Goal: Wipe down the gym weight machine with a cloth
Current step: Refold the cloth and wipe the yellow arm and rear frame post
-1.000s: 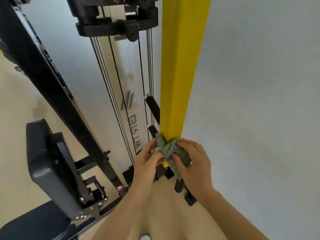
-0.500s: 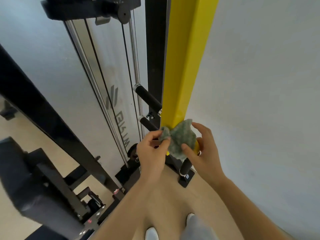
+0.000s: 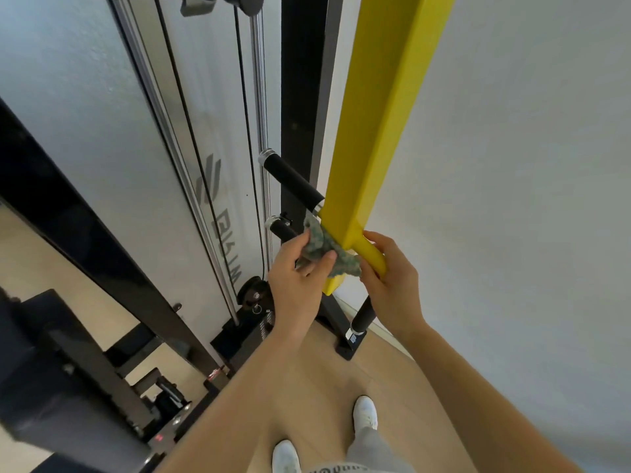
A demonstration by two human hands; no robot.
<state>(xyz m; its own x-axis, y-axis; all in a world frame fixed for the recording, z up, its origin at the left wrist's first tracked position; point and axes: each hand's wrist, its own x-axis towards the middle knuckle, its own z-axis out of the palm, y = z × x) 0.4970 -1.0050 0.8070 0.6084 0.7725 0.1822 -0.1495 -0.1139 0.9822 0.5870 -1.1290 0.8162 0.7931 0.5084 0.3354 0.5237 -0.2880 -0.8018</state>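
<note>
Our left hand pinches the bunched green cloth against the bottom of the yellow post; our right hand curls round the post's lower end, right beside the cloth.

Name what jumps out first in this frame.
The yellow post running from top centre to mid-frame stands out against the pale wall. At its lower end the left hand grips a green cloth against it, while the right hand holds the post's narrow tip. Two black handles stick out left of it.
</note>
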